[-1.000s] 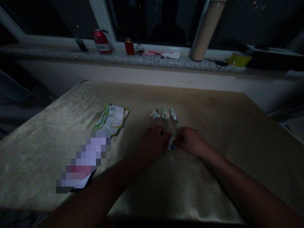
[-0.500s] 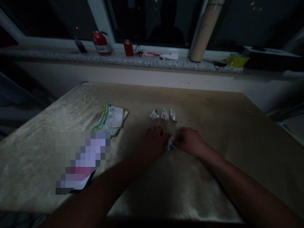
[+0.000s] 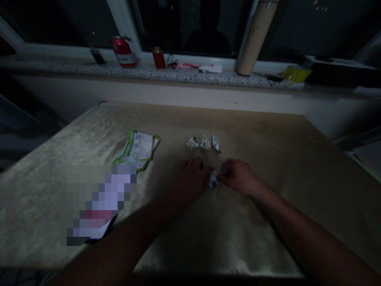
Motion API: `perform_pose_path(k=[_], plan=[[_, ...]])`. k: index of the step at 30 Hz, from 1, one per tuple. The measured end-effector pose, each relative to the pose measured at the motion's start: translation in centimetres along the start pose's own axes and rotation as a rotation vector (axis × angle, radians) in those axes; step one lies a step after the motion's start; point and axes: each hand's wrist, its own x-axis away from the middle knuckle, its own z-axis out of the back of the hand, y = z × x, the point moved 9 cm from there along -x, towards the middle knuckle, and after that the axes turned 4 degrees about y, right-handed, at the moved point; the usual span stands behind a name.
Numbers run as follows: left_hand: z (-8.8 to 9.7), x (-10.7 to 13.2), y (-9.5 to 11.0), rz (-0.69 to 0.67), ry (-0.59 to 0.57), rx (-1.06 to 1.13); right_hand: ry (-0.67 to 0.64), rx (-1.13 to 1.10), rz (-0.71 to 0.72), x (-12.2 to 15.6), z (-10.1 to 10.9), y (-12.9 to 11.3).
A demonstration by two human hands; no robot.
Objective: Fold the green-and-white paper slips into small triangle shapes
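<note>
A small folded piece of printed paper [image 3: 213, 180] lies on the table between my two hands. My left hand [image 3: 193, 174] is closed, fingers curled, and its thumb side grips the paper's left edge. From the other side my right hand [image 3: 236, 174] pinches the right edge with closed fingertips. Just beyond stand three similar folded pieces in a row: a left one [image 3: 192, 143], a middle one [image 3: 205, 143] and a right one [image 3: 216, 143]. The dim light hides the fine details of the fingers and folds.
Green-and-white printed packets [image 3: 139, 149] lie to the left, by a blurred-out phone-like device [image 3: 110, 198]. On the stone windowsill [image 3: 184, 75] past the table stand a red can [image 3: 123, 51], a red lighter-like object [image 3: 158, 58] and a cardboard-coloured tube [image 3: 256, 39].
The view has shifted slightly. Both hands stay at the folded paper, with only a small shift of the right fingertips at its edge.
</note>
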Motion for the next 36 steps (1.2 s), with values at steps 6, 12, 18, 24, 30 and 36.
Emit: perform_pose_path(k=[6,12,18,24,30,36], plan=[[0.1,0.0,0.0,-0.001,0.012,-0.012,0.007,0.055,0.003,0.0,0.2,-0.1],[0.2,0.0,0.0,0.001,0.004,-0.004,-0.003,0.049,0.006,0.0,0.1,-0.2],[0.1,0.0,0.0,0.007,0.001,-0.003,-0.002,0.0,0.032,0.1,0.6,0.0],[0.3,0.1,0.1,0.012,0.019,0.013,-0.009,-0.157,0.169,0.7,0.8,0.1],[0.3,0.1,0.1,0.013,0.019,0.075,0.066,-0.241,0.183,1.0,0.7,-0.3],[0.3,-0.1,-1.5,0.11,0.161,0.304,0.084,-0.529,0.122,1.0,0.7,-0.2]])
